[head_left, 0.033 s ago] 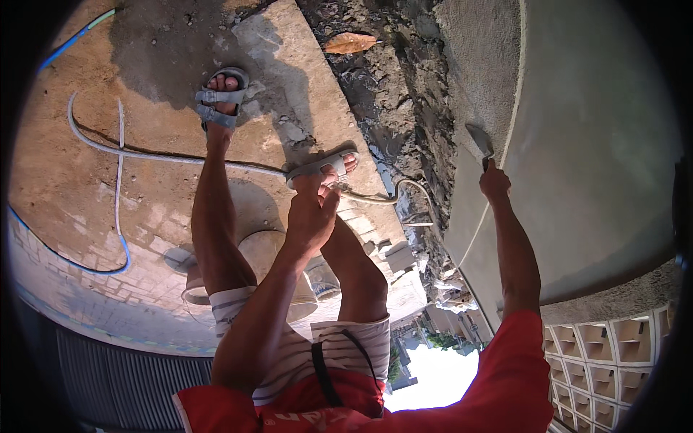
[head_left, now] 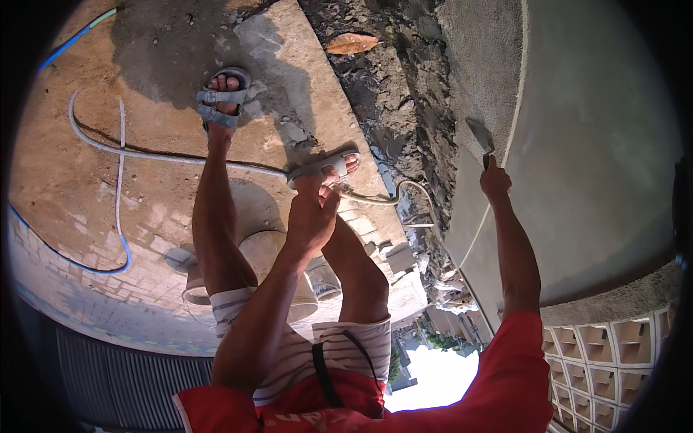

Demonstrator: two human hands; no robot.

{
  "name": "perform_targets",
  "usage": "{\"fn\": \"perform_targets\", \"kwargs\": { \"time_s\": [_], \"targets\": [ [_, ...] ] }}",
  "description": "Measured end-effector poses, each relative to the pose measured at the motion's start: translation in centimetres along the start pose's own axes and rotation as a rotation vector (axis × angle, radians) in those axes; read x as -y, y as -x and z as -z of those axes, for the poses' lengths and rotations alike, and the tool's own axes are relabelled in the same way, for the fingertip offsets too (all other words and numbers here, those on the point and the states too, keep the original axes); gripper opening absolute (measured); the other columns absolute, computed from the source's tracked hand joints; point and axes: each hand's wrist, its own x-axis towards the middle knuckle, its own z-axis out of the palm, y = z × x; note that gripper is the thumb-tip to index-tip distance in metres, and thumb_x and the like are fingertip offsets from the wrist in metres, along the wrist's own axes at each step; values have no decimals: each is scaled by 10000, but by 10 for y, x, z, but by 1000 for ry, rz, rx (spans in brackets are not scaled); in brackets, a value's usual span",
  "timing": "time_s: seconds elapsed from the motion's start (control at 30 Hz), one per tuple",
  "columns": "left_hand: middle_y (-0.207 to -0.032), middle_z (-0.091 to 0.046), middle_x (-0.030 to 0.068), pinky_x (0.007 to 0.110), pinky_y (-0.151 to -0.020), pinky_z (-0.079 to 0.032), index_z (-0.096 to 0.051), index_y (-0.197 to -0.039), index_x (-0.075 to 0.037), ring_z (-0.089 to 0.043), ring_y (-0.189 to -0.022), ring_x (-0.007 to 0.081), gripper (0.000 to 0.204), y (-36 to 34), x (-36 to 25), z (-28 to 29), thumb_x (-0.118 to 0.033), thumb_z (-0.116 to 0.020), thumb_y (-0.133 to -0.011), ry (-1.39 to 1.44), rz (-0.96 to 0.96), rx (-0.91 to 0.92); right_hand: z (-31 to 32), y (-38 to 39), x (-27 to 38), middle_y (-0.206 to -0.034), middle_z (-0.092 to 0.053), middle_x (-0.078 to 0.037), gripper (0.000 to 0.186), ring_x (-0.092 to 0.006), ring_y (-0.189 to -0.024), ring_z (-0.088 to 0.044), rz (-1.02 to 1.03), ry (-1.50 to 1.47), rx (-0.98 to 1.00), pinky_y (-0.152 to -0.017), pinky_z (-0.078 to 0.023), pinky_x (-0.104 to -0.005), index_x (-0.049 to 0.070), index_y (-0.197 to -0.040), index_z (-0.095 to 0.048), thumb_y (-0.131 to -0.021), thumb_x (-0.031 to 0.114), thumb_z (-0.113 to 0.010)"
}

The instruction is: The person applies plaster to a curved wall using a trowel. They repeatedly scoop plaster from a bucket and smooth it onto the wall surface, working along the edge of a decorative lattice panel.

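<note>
The left hand [head_left: 312, 220] has curled fingers; whether it grips anything, I cannot tell. Well apart, the right hand [head_left: 496, 182] clamps a trowel [head_left: 479, 137] by its handle, blade over the rough mortar band [head_left: 482, 58] beside smooth plaster [head_left: 577, 144]. Beyond, a hose [head_left: 173, 157] crosses the ground [head_left: 166, 195].

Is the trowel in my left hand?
No, your right hand grips the trowel, and your left hand is well apart from it.

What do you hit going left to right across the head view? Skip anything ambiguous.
Blue-green hose length at upper left → left foot's sandal → left hand → right hand holding the trowel → latticed block wall.
</note>
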Motion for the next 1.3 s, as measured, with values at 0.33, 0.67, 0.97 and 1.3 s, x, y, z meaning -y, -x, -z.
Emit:
{"fn": "perform_targets", "kwargs": {
  "time_s": [0.33,0.67,0.97,1.3],
  "targets": [
    [-1021,-613,187,313,-762,-470,-510,-1175,8,-598,-851,206,339,1,3,14,-163,-556,-886,-38,63,-7,-11,-19,59,-1089,-577,-217,460,-402,-981,-595,-10,-181,-132,-793,-481,-516,187,-1347,-290,-919,284,-429],
    [-1045,-608,161,307,-783,-464,-504,-1178,10,-588,-896,195,325,-7,-9,-4,-158,-550,-904,-52,70,22,-11,-3,25,-988,-626,-227,592,-412,-920,-614,39,-427,-167,-817,-467,-511,195,-1392,-251,-866,307,-500],
    [-881,-603,91,277,-700,-443,-520,-1148,-3,-541,-738,133,317,-18,-12,-14,-212,-548,-911,-1,-19,11,97,51,-16,-970,-629,-211,572,-368,-932,-620,120,-528,-369,-820,-481,-495,208,-1355,-350,-840,322,-571],
    [-863,-643,139,302,-753,-471,-495,-1120,65,-621,-814,205,301,-34,-27,-12,-121,-517,-886,58,-65,7,159,46,5,-1008,-634,-195,551,-382,-946,-609,90,-436,-255,-848,-472,-486,203,-1360,-348,-856,282,-555]
  ]
}}
